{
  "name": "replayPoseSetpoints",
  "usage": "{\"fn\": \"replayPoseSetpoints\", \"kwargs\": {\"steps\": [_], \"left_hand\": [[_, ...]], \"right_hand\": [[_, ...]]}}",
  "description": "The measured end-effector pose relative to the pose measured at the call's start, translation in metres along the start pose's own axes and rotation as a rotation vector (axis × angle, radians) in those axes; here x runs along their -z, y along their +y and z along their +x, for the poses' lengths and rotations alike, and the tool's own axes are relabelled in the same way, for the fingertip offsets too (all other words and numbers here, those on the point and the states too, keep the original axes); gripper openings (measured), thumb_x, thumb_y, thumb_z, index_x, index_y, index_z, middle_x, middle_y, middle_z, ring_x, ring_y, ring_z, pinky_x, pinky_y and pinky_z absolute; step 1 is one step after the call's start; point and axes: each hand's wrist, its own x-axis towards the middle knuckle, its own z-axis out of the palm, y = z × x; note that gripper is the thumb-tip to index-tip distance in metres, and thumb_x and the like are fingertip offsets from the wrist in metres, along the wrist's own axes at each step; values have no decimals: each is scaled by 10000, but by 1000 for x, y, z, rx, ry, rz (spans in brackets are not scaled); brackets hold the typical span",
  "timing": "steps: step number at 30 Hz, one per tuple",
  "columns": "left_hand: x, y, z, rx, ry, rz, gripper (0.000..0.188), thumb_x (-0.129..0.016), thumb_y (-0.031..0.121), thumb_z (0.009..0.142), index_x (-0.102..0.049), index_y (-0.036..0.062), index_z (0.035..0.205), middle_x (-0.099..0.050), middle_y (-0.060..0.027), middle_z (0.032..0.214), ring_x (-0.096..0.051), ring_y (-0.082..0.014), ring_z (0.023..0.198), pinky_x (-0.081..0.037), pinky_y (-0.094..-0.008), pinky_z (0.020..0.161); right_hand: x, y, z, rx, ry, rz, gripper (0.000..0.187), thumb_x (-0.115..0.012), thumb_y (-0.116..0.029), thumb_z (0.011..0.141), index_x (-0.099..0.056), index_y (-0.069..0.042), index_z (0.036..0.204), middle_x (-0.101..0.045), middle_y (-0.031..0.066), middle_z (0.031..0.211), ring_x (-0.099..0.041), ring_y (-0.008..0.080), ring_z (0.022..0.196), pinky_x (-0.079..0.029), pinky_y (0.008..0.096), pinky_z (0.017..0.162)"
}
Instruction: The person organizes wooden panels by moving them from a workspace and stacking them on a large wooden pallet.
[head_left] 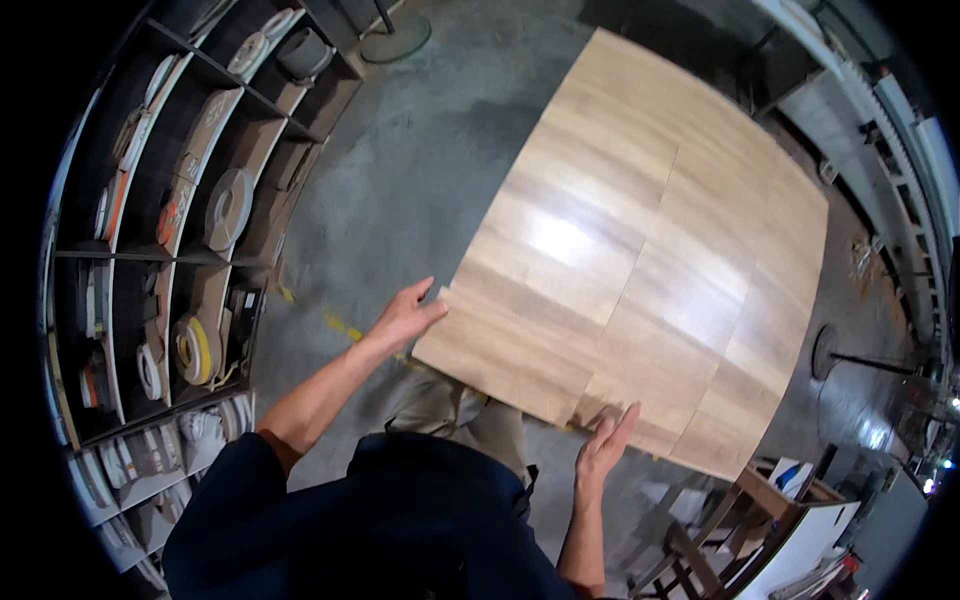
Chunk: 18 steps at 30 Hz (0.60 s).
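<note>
Light wood-grain panels [590, 250] lie edge to edge in front of me as one broad raised surface, with seams between them. The nearest left panel [500, 345] juts out slightly to the left past its neighbours. At that jutting end is my left hand [405, 318], open, its thumb by the panel's corner and its fingers apart from it. My right hand [605, 447] is also open, fingers stretched upward at the near edge of the panels. From this view I cannot tell whether its palm touches the edge.
A dark shelf unit [190, 255] with rolls of edge banding [230, 208] and flat pieces stands on the left. A wooden frame [765, 495] is close at the lower right. Beyond the panels runs a long pale machine [815, 110]. A round-based stand [825, 352] is at the right.
</note>
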Motion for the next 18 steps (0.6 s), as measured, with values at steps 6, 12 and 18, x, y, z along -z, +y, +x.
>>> {"fn": "replayPoseSetpoints", "kwargs": {"steps": [6,12,18], "left_hand": [[41,128,-49,-517,-433,-262,530,-506,299,945,-414,-54,1330,-446,-183,1365,-412,-262,1271,-318,-348,1053],[117,239,-81,-1216,-1146,-583,719,-267,570,947,-370,2,1376,-348,-225,1421,-220,-372,1367,-120,-531,1114],[213,274,-75,-1304,-1417,-805,901,-294,686,867,-376,-77,1340,-307,-254,1431,-236,-408,1352,-139,-581,1093]], "right_hand": [[-20,-64,13,99,72,21,507,-477,-221,943,-353,38,1360,-360,240,1404,-338,376,1305,-252,421,1081],[-109,-167,57,260,98,81,461,-529,-175,920,-419,35,1315,-441,231,1341,-414,363,1250,-313,412,1043],[-211,-262,62,168,-48,316,434,-528,-122,930,-417,3,1331,-459,178,1336,-459,271,1214,-376,340,998]]}}
